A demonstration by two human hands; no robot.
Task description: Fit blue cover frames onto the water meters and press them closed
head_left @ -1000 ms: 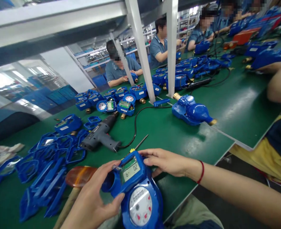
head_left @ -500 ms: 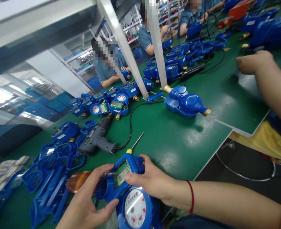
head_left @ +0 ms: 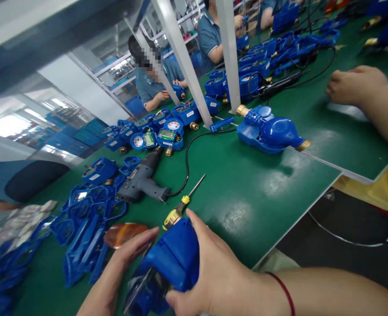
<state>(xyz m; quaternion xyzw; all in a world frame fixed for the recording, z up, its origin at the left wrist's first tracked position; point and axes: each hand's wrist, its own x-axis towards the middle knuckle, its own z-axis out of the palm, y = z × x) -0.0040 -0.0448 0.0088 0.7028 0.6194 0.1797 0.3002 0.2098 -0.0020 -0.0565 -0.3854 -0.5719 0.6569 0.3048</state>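
Blue moulded plastic over a metal body: the water meter [head_left: 167, 267] sits at the near table edge, turned face down between my two hands. My right hand [head_left: 213, 272] wraps its housing, thumb on top and fingers curled underneath, closed firmly on it. My left hand [head_left: 128, 259] lies against its left side with the fingers extended and only loosely bent, steadying rather than clasping. Judged by its build, the meter is heavy for its size, rigid, and smooth enough to slip; the broad housing offers the safest hold, while the glazed dial face looks the most fragile part and is best kept off the table.

Just beyond my fingers lie a yellow-handled screwdriver [head_left: 181, 206] and an amber-coloured handle [head_left: 124, 232]. Farther out rests a grey power driver [head_left: 144, 182] with its black cable, and to its left a loose heap of blue covers [head_left: 85, 219] on the green table [head_left: 246, 193]. No bins or trays can be made out; parts lie directly on the surface. A second meter [head_left: 269, 131] lies on its side past mid-table, near a co-worker's hand [head_left: 355, 85]. A row of finished meters [head_left: 161, 131] follows, with seated people beyond.
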